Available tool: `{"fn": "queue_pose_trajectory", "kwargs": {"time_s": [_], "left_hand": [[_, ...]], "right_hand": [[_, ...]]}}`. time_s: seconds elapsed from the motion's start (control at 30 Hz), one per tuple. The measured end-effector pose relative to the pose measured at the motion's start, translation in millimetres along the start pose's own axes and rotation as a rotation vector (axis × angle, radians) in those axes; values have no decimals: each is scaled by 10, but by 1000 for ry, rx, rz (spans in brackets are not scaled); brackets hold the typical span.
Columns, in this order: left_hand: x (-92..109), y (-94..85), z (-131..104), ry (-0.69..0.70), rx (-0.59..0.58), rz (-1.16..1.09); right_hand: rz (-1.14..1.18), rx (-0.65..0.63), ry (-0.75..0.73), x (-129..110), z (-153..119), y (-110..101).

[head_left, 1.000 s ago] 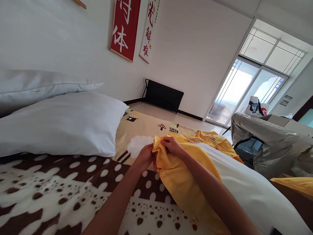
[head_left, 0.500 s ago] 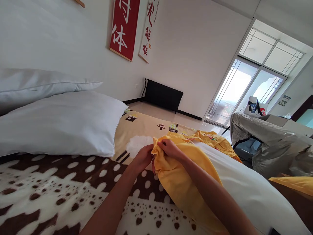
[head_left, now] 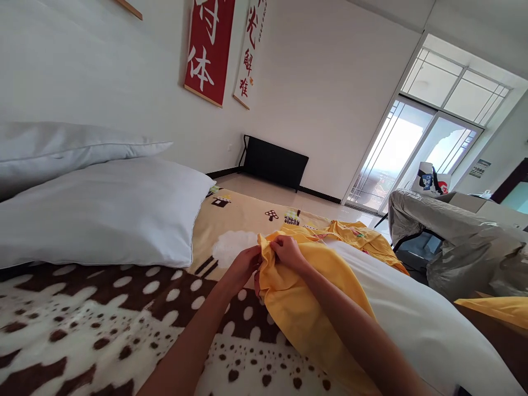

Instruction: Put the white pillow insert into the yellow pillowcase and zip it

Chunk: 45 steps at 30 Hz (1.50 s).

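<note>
A yellow pillowcase (head_left: pixel 305 302) lies bunched in front of me on the bed, with a bit of pink showing along its left edge. My left hand (head_left: pixel 246 265) has its fingers closed on the gathered left edge, partly hidden behind the fabric. Just to the right, my right hand (head_left: pixel 286 251) pinches the same edge from above. Beside and partly under the yellow fabric is a large white pillow (head_left: pixel 416 313). More yellow printed fabric (head_left: pixel 363 239) lies crumpled beyond it.
White pillows (head_left: pixel 103 212) are stacked at left. A brown-and-cream patterned blanket (head_left: pixel 136 324) covers the near bed. A black folded panel (head_left: pixel 274 160) leans on the far wall. Plastic-covered furniture (head_left: pixel 454 225) stands at right, near a box with yellow fabric (head_left: pixel 495 311).
My fingers have shifted slightly along the gathered edge, and the fold between them has changed shape. Both hands keep hold of the pillowcase. The view tilts up a little.
</note>
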<state>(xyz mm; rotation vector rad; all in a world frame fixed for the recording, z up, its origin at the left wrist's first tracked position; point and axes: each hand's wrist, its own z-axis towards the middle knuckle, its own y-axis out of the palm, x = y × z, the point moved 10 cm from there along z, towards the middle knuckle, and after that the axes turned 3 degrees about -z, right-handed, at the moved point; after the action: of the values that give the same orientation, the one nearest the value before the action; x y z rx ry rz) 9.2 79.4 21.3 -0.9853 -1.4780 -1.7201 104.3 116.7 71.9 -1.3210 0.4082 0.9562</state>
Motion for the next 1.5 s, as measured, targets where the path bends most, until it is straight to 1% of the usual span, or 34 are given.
{"fn": "queue_pose_trajectory", "kwargs": {"time_s": [0.1, 0.2, 0.47, 0.63, 0.77, 0.87, 1.03, 1.1, 1.2, 1.27, 1.4, 1.5], "left_hand": [[-10, 11, -4, -16, -11, -5], [-17, 9, -6, -29, -6, -18], [-86, -10, 23, -99, 0, -158], [-158, -26, 45, -178, 4, -271], [-157, -55, 42, -197, 16, -327], [-124, -104, 40, -201, 23, -341], [-11, -185, 37, -174, 36, -340], [18, -174, 32, -167, 23, -322], [29, -125, 23, -155, -11, -282], [32, -102, 26, -129, -27, -259], [27, -107, 63, -53, -29, -224], [0, -139, 99, 3, 5, -195]], "right_hand": [[-95, 44, -46, -101, -43, -36], [-160, 51, -87, -182, -80, -32], [-278, 28, -164, -221, -130, 13], [-471, 5, -91, -157, -151, -22], [-501, -17, -58, -98, -148, -45], [-491, -35, -55, -101, -142, -27], [-388, -33, -60, -230, -142, -1], [-279, -43, -35, -242, -150, 43], [54, -36, 73, -145, -158, 138], [226, -27, 137, -63, -158, 211], [351, -52, 179, 21, -144, 306], [443, -90, 181, 40, -140, 320]]}}
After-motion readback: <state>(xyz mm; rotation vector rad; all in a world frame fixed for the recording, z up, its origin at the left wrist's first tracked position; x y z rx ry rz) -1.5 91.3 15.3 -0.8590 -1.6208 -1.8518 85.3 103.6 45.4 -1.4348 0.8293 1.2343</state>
